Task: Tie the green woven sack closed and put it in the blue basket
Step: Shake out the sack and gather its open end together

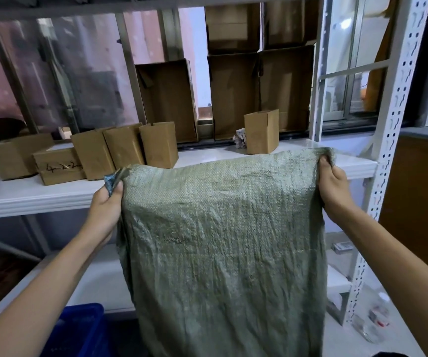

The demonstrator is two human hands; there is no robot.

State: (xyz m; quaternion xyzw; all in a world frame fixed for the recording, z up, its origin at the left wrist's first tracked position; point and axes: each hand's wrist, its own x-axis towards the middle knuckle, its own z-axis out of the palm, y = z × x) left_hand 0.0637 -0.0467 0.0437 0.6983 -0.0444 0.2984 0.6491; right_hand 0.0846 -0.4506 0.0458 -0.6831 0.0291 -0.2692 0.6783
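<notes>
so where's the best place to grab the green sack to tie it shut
Judging by its pose, at the top edge. The green sack hangs flat, stretched wide between the left hand and right hand, each pinching a top corner. Slide both hands inward from the sides to bunch that edge into a neck, then wrap the fingers round it.

Handwritten numbers on one cardboard box; no other readable text.
Small brown cardboard box (59, 164) on the white shelf (27, 194), left side: black marker scrawl on its front, approx. "4-2-2", last chars cut off by the neighbouring box. Papers far right behind the window carry print, too blurred to read.
</notes>
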